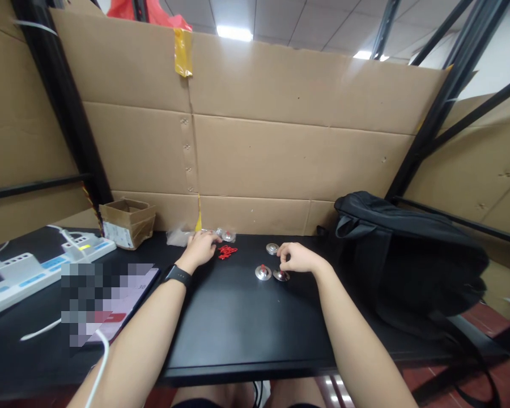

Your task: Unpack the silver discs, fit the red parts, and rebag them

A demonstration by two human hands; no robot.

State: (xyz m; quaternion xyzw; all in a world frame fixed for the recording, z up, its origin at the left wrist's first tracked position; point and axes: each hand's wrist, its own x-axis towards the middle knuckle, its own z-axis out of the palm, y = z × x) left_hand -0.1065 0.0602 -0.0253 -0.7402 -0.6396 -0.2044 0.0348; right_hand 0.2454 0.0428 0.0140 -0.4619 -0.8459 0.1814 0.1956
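Note:
My left hand (202,247) rests on the black table (238,323) beside a small heap of red pieces (226,251), its fingers curled towards a clear plastic bag (182,236) at the back. Whether it grips anything is hidden. My right hand (296,258) is curled, fingertips pinched just above a small silver metal disc (281,276). Two more silver discs lie close by: one (263,272) to its left and one (272,247) behind it. A black watch is on my left wrist.
A black backpack (408,260) fills the table's right side. A small cardboard box (128,222) and white power strips (38,263) stand at the left, with a blurred-out flat item (106,303) in front. Cardboard walls and black metal frame bars enclose the table.

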